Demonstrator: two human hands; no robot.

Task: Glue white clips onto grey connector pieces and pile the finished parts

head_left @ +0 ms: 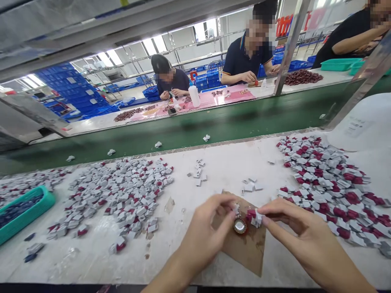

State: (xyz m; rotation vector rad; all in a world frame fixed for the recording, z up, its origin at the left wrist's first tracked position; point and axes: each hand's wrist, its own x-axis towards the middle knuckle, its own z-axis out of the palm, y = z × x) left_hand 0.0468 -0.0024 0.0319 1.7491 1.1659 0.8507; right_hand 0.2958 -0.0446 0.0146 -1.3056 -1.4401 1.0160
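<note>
Between the thumb and fingertips of my right hand (293, 232) is a small grey-and-maroon plastic piece (255, 217). My left hand (210, 228) is closed in a pinch on a small light grey piece (236, 208), mostly covered by the fingers. The two pieces are close together over a brown board (244, 254). A small round cap (240, 226) with a reddish-brown rim and a pale, shiny middle rests on the board between my hands. Wet-looking spots mark the board near the cap.
Heaps of grey-and-maroon pieces lie left (122, 191) and right (330, 183). A green basket (45, 199) holds dark pieces. A green conveyor belt (183, 132) runs across, carrying several small pieces. Beyond it, co-workers sit at another table. A metal post (290, 49) stands there.
</note>
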